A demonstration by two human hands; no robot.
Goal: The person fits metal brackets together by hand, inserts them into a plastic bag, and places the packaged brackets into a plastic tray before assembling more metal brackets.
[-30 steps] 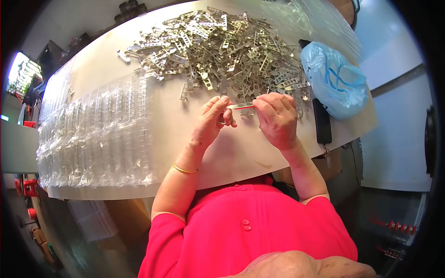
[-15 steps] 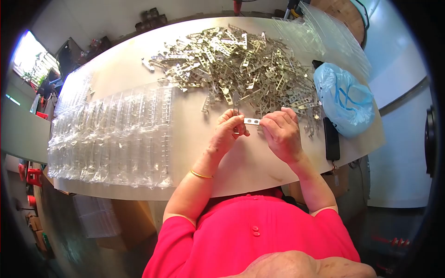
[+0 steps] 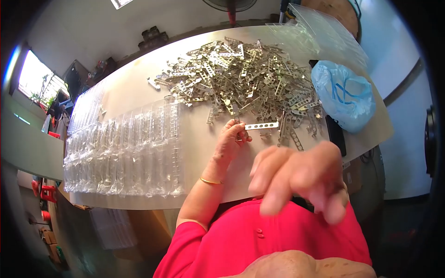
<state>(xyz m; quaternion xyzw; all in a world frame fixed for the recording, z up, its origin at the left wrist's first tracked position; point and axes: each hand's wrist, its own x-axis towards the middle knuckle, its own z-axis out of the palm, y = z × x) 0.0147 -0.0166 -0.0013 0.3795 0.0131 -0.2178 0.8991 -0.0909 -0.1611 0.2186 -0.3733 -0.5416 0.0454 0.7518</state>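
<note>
My left hand (image 3: 232, 136) is closed on a flat metal strip with a row of round holes (image 3: 262, 126), which points to the right. Another narrow metal piece (image 3: 235, 112) stands up from the same fingers; how they are held together is hidden. Raised close to the camera, my right hand (image 3: 299, 178) is blurred, its fingers bent but apart, and nothing shows in it. Beyond both hands lies a large heap of perforated metal strips (image 3: 245, 74), with a few loose ones at its near edge.
Clear plastic trays with compartments (image 3: 123, 153) cover the left of the table (image 3: 204, 194). At the right sit a light blue plastic bag (image 3: 343, 95) and a dark flat object (image 3: 335, 135). Clear plastic sheets (image 3: 327, 34) lie at the far right corner.
My right hand has let go of the metal strip and come up towards the camera. More of the strip now shows in my left hand. The view has tilted up slightly.
</note>
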